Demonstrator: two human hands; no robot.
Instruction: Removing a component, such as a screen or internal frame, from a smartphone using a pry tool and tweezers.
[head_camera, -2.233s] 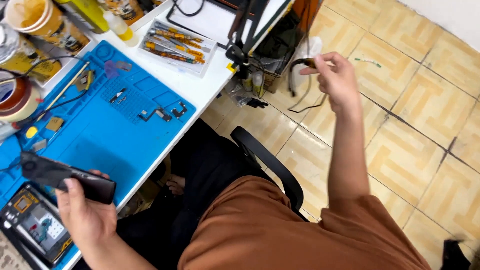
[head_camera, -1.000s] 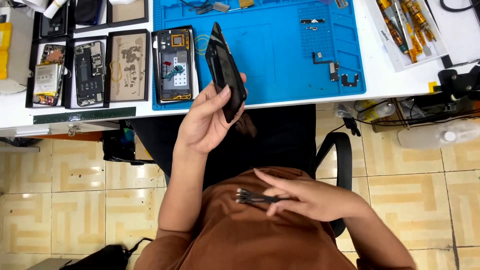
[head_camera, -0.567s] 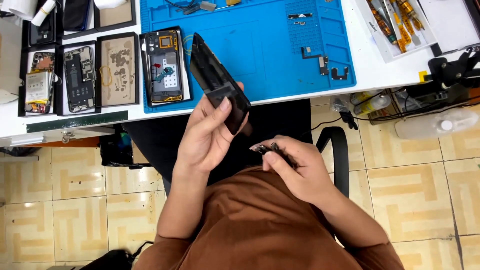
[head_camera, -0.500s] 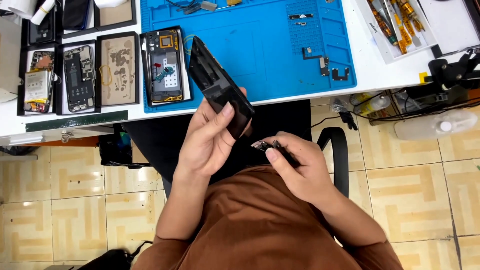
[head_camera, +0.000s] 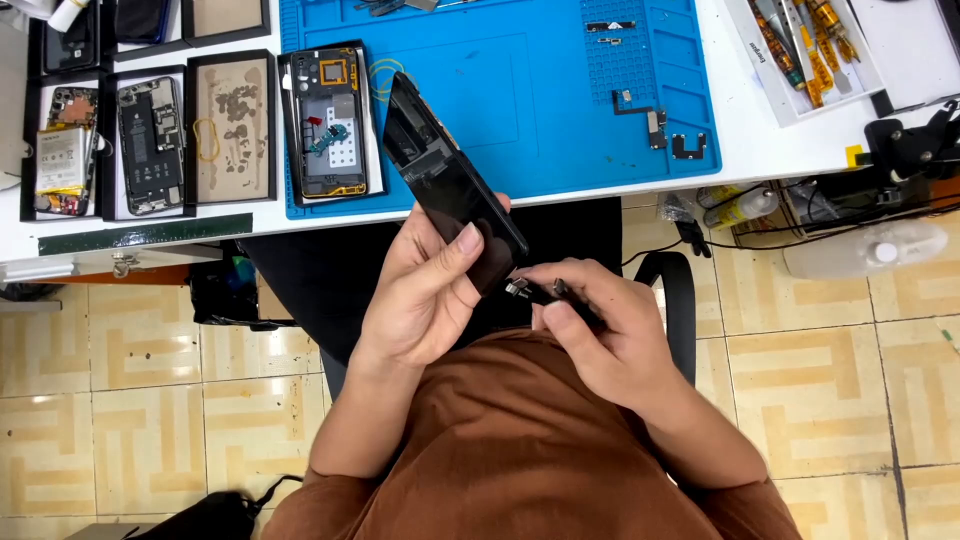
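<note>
Both hands work over the lap. From the head view, the left hand (head_camera: 430, 290) grips a black phone (head_camera: 450, 180), its long axis slanting toward the blue mat (head_camera: 520, 110). Just right of its lower end, the right hand (head_camera: 600, 340) pinches a cable plug (head_camera: 520, 290).

Single head view looks steeply down, close over lap and bench edge (head_camera: 560, 195)

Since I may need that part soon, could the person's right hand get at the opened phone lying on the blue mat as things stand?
Probably not straight away: the right hand is holding a cable plug, and the black phone in the left hand sits between it and the opened phone.
</note>
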